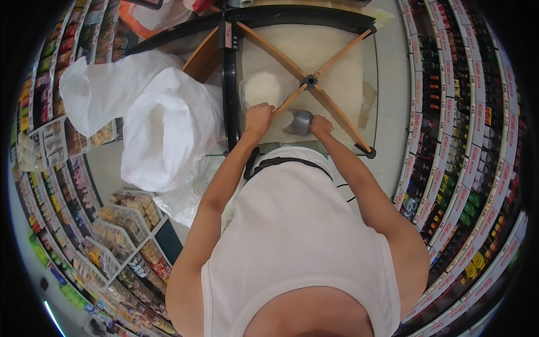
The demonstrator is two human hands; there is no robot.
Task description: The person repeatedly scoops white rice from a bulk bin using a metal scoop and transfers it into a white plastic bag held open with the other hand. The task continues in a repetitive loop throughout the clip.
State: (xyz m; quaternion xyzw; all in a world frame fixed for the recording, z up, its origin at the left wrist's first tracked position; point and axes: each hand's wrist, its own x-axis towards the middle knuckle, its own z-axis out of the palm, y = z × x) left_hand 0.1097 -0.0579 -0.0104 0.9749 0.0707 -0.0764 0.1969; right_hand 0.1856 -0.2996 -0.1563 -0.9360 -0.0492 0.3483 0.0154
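Note:
Before me is a black-framed bin (229, 92) filled with a pale, rice-like grain (337, 50). Inside its left part sits a clear plastic bag (263, 87) holding some of the same grain. My left hand (258, 120) grips the near edge of this bag, close to a wooden slat. To the right, my right hand (321, 126) is closed around the handle of a grey metal scoop (298, 122). The scoop points left, low over the grain, and its mouth is turned towards the bag. Whether it holds grain I cannot tell.
Wooden slats (337, 116) cross over the bin and meet at a black hub (310, 81). Large white sacks (168, 139) stand at the left, one with its top gaping. Stocked shelves (454, 126) line the right, and wire baskets (122, 223) of packaged goods are at lower left.

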